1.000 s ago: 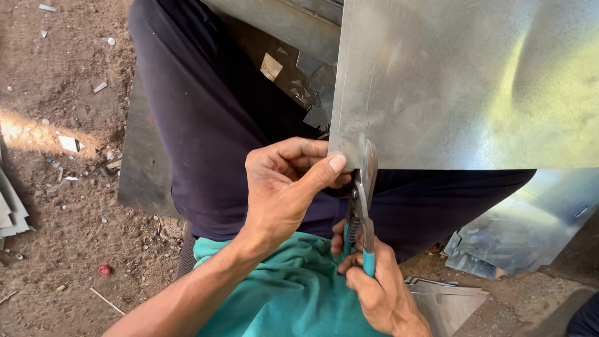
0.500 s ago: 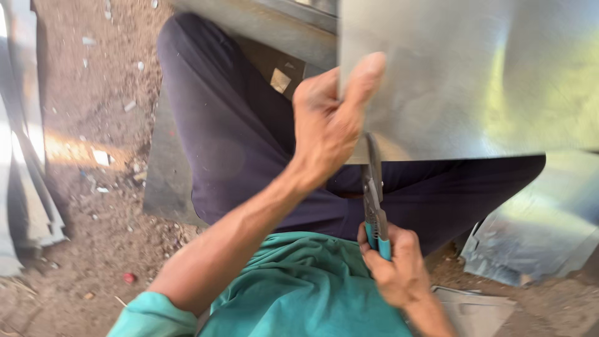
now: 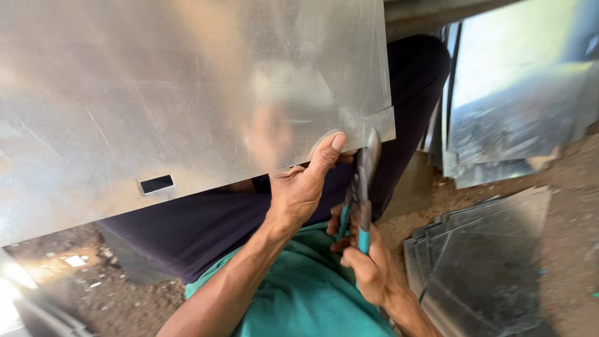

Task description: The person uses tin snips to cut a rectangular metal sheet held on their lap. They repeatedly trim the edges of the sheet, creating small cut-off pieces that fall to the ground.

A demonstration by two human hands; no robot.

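Pinching the lower edge of a large metal sheet (image 3: 187, 93), the left hand (image 3: 299, 190) has its thumb pressed flat on the shiny face near the sheet's lower right corner, while the other fingers are tucked behind the sheet and hidden. Just right of that thumb, the right hand (image 3: 368, 268) is wrapped tight around the teal handles of a pair of tin snips (image 3: 362, 187), whose grey blades point up and meet the sheet's bottom edge; whether the blades are parted or closed on the metal cannot be told, as they are seen edge-on. At that spot a small tab of the sheet sits slightly offset from the rest of the edge, at the corner. The sheet fills the upper left of the view and lies tilted across the person's lap, over dark trousers (image 3: 206, 231) that show below it; a small dark rectangular slot (image 3: 156, 183) is cut through the sheet near its lower edge, well left of the left hand. Below the sheet, nearest the camera, is the person's teal shirt (image 3: 299, 299). To the right of the sheet, more metal sheets (image 3: 518, 106) lean or lie in a pile, and below those a stack of flat cut pieces (image 3: 486, 262) rests on the dirt ground (image 3: 574, 168).
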